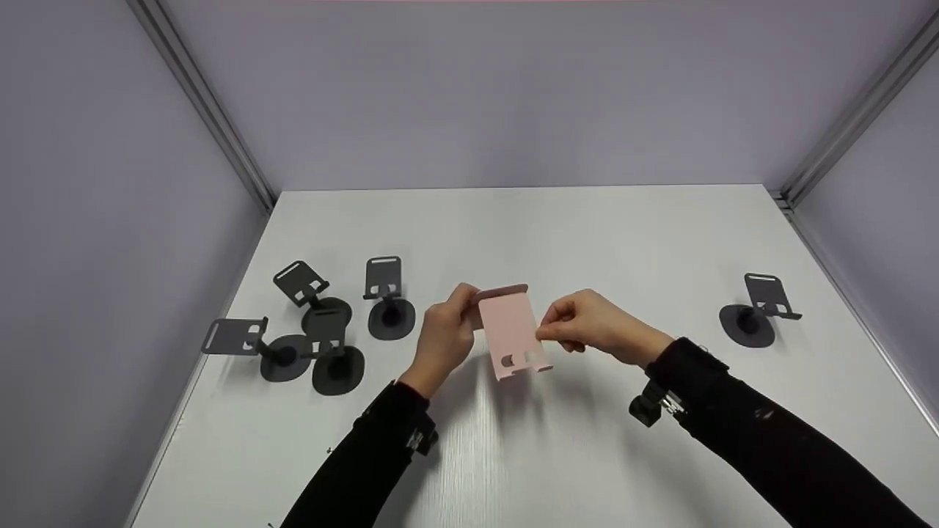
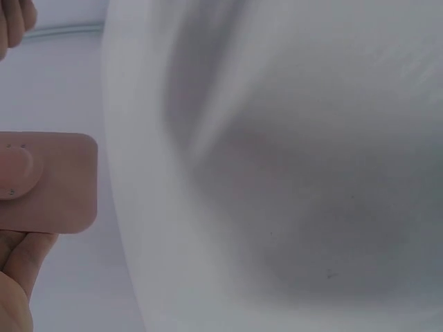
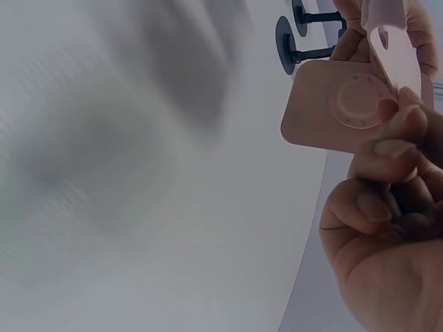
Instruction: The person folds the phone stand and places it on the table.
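Pink stand, head view: the pink stand [image 1: 510, 334] is hanging in the air over the worktop [image 1: 623, 455], between the two hands.
Long side, head view: its big flat plate is running from the far side to the near side, and its near end is leaning a little to the right.
Left hand, head view: the left hand [image 1: 444, 334] is gripping the pink stand from its left side, near the far end.
Right hand, head view: the right hand [image 1: 598, 326] is pinching the plate's right edge, so the stand is sitting just left of these fingers. Both hands are touching it, so neither is being nearer.
Dark stands, head view: four dark stands [image 1: 391, 320] are standing left of the pink stand, and one more dark stand [image 1: 747, 326] is standing well off to its right.
Pink part, left wrist view: the thumb is pressing on a flat pink part [image 2: 73, 183], and other fingers are showing under it.
Pink part, right wrist view: a round disc [image 3: 356, 100] is showing on the same flat part.
Right fingers, right wrist view: the thumb and a bent finger are squeezing the thin edge, and the other fingers are curling in.
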### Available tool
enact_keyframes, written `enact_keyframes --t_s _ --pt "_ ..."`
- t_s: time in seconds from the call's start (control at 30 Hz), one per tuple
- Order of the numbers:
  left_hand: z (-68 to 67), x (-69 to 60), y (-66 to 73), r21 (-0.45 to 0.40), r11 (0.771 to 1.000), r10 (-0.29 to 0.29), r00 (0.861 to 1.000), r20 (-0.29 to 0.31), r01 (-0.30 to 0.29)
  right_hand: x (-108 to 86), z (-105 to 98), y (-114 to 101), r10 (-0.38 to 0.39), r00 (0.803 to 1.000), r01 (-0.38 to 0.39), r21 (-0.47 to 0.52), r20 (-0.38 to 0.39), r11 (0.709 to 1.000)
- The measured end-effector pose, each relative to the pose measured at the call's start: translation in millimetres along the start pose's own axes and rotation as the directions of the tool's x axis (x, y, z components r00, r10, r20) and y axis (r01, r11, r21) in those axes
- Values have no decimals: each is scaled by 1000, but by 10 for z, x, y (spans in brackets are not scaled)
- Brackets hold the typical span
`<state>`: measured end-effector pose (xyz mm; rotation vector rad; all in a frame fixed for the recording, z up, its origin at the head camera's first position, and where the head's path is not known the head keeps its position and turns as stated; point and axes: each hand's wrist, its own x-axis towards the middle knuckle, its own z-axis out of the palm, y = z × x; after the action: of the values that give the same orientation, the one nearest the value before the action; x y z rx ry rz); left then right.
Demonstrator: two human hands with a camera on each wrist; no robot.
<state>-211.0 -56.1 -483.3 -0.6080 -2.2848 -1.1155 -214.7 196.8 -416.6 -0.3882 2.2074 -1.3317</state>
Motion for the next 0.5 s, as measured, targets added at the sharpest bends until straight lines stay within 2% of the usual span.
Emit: enact_keyframes --t_s 0.5 --pt "-25 -9 -77 30 999 -16 1000 -3 16 4 43 101 55 993 -56 -2 105 998"
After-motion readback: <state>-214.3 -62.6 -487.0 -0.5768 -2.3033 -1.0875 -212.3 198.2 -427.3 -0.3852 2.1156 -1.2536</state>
